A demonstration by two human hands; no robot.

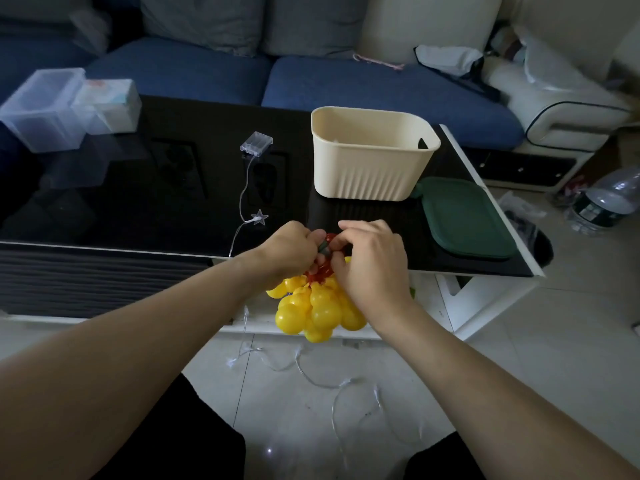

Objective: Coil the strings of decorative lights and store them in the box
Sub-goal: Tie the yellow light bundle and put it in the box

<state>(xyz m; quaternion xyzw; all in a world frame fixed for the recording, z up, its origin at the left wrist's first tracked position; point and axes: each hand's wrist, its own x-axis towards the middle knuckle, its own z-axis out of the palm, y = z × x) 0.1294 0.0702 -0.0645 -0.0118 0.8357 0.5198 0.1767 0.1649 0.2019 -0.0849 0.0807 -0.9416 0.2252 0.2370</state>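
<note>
A bunch of yellow gourd-shaped lights (pixel 317 311) on red cord hangs below my hands at the table's front edge. My left hand (pixel 289 249) grips the red cord bundle from the left. My right hand (pixel 370 259) pinches the same bundle from the right. A cream box (pixel 372 168) stands open on the black table behind them. A second string, clear wire with a star light (pixel 259 217) and a clear battery case (pixel 257 143), runs off the table and lies loose on the floor (pixel 332 379).
A dark green lid (pixel 465 220) lies right of the box. Clear plastic containers (pixel 55 105) sit at the black table's (pixel 138 202) far left. A blue sofa (pixel 346 84) is behind. A water bottle (pixel 609 199) stands on the floor at right.
</note>
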